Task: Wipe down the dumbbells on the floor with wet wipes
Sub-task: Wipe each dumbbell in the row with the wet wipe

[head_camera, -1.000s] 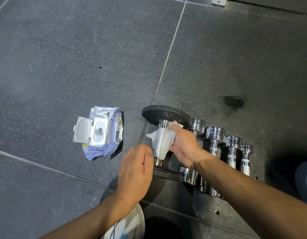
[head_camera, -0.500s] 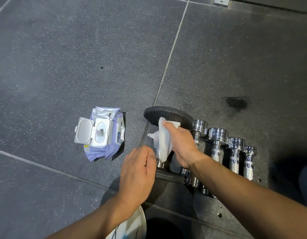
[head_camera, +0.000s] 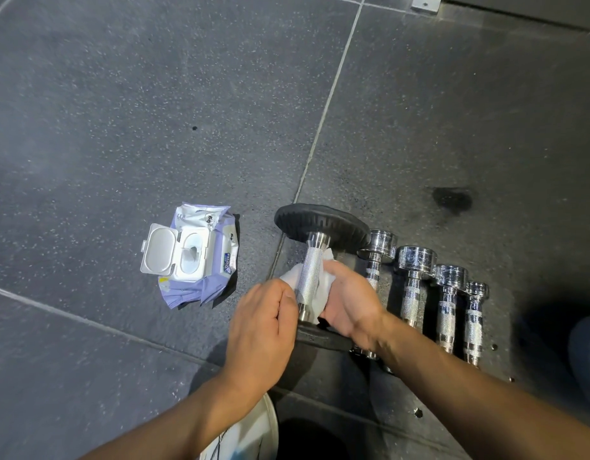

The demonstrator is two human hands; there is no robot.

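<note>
The black-ended dumbbell (head_camera: 320, 224), likely heavy and rigid, lies on the floor (head_camera: 121, 94), best held at its knurled handle (head_camera: 312, 270), where fingers of the right hand (head_camera: 350, 303) curl round the limp wet wipe (head_camera: 327, 284); whether the left hand (head_camera: 263, 330) grips anything I cannot tell.

Dark speckled rubber floor, seen from above as you look down.

You are looking at a floor (head_camera: 121, 127) of large charcoal tiles flecked with pale specks. Thin light seams divide them: one long seam (head_camera: 333, 84) runs from the top edge down toward the middle, and another (head_camera: 71, 313) slants across the lower left. A dark, wet-looking stain (head_camera: 453, 199) sits on the right-hand tile, and a tiny black speck (head_camera: 194, 128) on the left one. At the top edge, a small grey metal bracket (head_camera: 425, 2) lies beside a darker raised strip (head_camera: 535, 13). The light is soft and even, fading to shadow at the right.
</note>
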